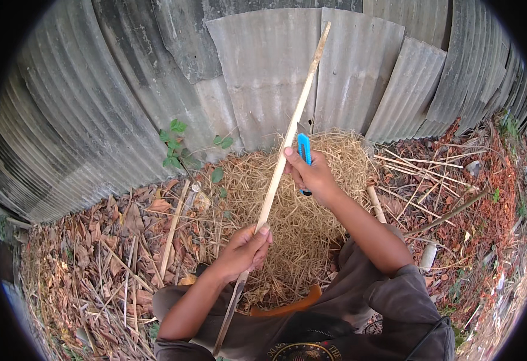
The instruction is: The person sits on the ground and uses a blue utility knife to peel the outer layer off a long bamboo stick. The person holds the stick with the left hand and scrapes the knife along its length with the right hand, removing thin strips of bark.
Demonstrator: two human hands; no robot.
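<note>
A long pale strip, bamboo by its look (276, 174), runs aslant from beside my lap up toward the metal sheets. My left hand (244, 249) is closed around its lower part, thumb on top. Farther up, my right hand (310, 172) grips a blue utility knife (303, 150), its blade out and lying close to the strip's edge. The right thumb rests against the strip too. Whether the blade touches the strip, I cannot tell. Below both hands lies a heap of fine straw-like shavings (293, 240).
Corrugated metal sheets (269, 72) form a fence ahead. Dry leaves (134, 219) cover the ground at left, with a loose strip (174, 228) on them. Thin sticks (426, 168) and a thicker branch (450, 213) lie at right. A green plant (173, 144) grows by the fence.
</note>
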